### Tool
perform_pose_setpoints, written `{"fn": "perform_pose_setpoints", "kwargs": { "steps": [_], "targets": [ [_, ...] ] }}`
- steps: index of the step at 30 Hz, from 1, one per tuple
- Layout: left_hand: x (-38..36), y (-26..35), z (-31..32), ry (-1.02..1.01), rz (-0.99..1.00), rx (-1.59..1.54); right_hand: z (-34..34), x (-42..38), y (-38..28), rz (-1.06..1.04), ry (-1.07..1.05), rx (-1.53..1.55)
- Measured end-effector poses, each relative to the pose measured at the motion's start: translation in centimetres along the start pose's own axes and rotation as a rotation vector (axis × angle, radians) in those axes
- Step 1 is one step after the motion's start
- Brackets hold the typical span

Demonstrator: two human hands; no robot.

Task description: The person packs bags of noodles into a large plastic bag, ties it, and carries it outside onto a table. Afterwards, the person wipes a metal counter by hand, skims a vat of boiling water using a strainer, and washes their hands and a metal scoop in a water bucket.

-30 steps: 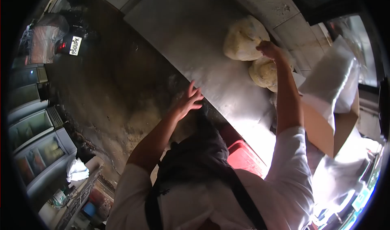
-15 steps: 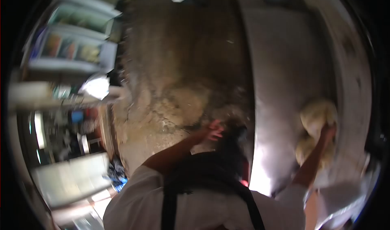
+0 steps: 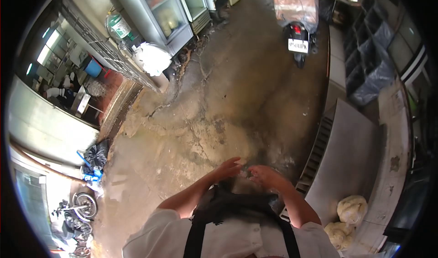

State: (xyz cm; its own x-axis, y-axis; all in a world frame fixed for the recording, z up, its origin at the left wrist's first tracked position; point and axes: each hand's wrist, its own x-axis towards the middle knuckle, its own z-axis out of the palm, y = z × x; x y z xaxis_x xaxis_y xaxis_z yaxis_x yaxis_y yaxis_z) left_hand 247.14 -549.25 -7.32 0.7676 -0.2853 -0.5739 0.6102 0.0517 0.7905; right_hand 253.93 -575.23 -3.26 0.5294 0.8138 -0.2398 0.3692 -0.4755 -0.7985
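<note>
My left hand (image 3: 228, 169) is held out in front of my dark apron (image 3: 232, 206), its fingers stretched and nothing seen in them. Close beside it, my right hand (image 3: 267, 176) has its fingers loosely bent and apart, also with nothing visible in it. A small gap shows between the two hands, above the concrete floor. Two pale, rounded bundles, an upper bundle (image 3: 352, 210) and a lower bundle (image 3: 339, 235), rest on the steel counter (image 3: 349, 153) to my right. They seem wrapped in thin plastic; their contents I cannot make out. Neither hand touches them.
A motorbike (image 3: 299, 43) with a large covered box (image 3: 295, 5) stands ahead. Glass-door fridges (image 3: 166, 18) line the left, near a white bag (image 3: 153, 58) and a doorway. Black plastic-covered crates (image 3: 368, 52) are at the right. Another motorbike (image 3: 84, 207) stands lower left.
My right hand has let go of the upper pale bundle and moved left, beside my left hand. The view has turned, bringing the motorbike into sight and the bundles lower in the frame.
</note>
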Motion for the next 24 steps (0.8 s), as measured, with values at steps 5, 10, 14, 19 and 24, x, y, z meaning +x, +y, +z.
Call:
{"fn": "perform_pose_setpoints", "kwargs": {
  "steps": [5, 10, 14, 19, 24],
  "targets": [
    [-7.4, -1.1, -16.6, 0.100, 0.140, -0.143, 1.7, 11.9, -7.4, 0.077, -0.028, -0.231],
    [-13.2, 3.3, -27.0, 0.170, 0.291, -0.253, 4.1, 24.0, -14.3, 0.045, -0.123, -0.156],
    [-13.9, 5.3, -36.2, 0.204, 0.380, -0.289, 4.4, 35.6, -19.9, 0.103, -0.312, -0.248],
    [-15.9, 6.8, -49.6, 0.353, 0.410, -0.338, 5.5, 52.9, -22.8, -0.072, -0.369, -0.372],
    [-20.6, 6.7, -63.1, 0.682, 0.374, -0.459, 8.5, 73.5, -31.3, -0.228, -0.628, -0.388]
  ]
}}
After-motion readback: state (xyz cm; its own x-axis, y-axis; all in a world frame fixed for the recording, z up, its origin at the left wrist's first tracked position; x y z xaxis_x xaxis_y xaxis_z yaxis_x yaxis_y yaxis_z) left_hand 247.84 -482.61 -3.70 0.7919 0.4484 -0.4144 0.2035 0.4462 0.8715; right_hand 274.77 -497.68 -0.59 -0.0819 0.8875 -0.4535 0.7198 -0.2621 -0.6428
